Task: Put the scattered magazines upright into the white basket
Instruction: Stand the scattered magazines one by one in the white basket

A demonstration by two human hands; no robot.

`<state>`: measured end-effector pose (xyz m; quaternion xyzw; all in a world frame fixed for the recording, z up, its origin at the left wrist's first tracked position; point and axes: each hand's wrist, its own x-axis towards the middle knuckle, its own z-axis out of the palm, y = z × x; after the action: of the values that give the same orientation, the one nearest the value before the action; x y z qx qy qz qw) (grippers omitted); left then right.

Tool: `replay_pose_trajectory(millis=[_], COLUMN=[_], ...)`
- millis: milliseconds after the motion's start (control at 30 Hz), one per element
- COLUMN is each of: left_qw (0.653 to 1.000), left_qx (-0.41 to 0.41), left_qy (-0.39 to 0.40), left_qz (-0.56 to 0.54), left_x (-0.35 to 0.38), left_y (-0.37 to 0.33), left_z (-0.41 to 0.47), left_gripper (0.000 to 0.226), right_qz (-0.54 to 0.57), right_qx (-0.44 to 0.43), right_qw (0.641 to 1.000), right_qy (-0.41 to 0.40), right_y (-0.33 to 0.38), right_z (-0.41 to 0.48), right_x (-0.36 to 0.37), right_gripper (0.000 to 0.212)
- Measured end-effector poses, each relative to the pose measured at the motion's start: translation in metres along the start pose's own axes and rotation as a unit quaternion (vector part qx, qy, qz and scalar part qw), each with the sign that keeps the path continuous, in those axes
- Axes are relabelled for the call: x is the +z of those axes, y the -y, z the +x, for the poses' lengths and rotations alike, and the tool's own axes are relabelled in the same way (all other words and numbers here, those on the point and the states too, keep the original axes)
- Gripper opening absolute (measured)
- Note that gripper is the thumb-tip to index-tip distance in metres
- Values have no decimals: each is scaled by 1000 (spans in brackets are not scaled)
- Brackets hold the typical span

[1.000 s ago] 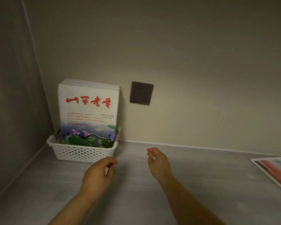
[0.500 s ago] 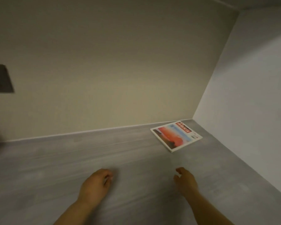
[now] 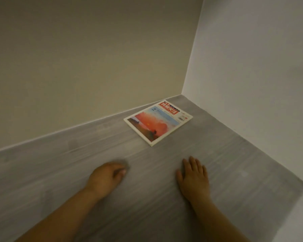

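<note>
One magazine [image 3: 158, 121] with an orange-red sunset cover and a red title block lies flat on the grey shelf, close to the back wall near the right corner. My right hand [image 3: 194, 175] is spread palm down over the shelf, a short way in front of the magazine and slightly to its right, holding nothing. My left hand [image 3: 107, 177] hovers further left with fingers curled loosely inward, also holding nothing. The white basket is out of view.
The grey wood-grain shelf surface [image 3: 59, 165] runs left and toward me. A beige back wall [image 3: 87, 63] and a white side wall [image 3: 252, 84] meet in a corner just behind the magazine. The shelf's right front edge [image 3: 287, 203] drops off.
The view has swung right, away from the white basket with its upright magazines and the wall socket. The flat magazine now sits nearer and larger. My right hand has flattened and spread.
</note>
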<state>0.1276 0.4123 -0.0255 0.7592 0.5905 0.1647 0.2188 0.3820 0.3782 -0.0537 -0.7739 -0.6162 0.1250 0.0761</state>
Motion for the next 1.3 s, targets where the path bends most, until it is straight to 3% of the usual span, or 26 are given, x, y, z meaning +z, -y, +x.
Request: replay_pose_trajectory(millis=[100,267,400,467,567,733,833,1000,1167,1300], left_qw=[1000,984,968,978,979,982,985,985,992,992], left_qx=[-19,-109,-192,-198,-196,-178,-153,-159,-121,-89], left_qy=[-1,-111,-79,-51,-31,36,73,72,19,-28], left_qz=[8,-85,-140,-50,44,48,-19,6,-26,-86], left_x=[3,3,8,14,17,5,4,1,2,-8], left_y=[-11,-17,-11,-9,-7,-2,-5,-3,-12,-25], left_z=[51,140,187,197,205,222,228,220,204,171], left_gripper=[25,25,60,74,79,89,76,81,31,17], right_qz=[1,-3,2,7,12,13,14,11,10,2], right_qx=[1,5,7,5,4,7,4,8,13,18], right_qw=[1000,1000,1000,1000,1000,1000,1000,1000,1000,1000], right_qy=[1,-5,-11,-7,1,-6,-17,-11,-15,-13], right_y=[-1,-3,-3,-4,-6,-5,-6,-5,-4,-5], right_z=[3,8,10,10,10,11,12,10,9,9], right_x=[7,11,14,14,15,18,16,14,13,11], right_gripper=[60,61,60,61,61,62,61,60,60,60])
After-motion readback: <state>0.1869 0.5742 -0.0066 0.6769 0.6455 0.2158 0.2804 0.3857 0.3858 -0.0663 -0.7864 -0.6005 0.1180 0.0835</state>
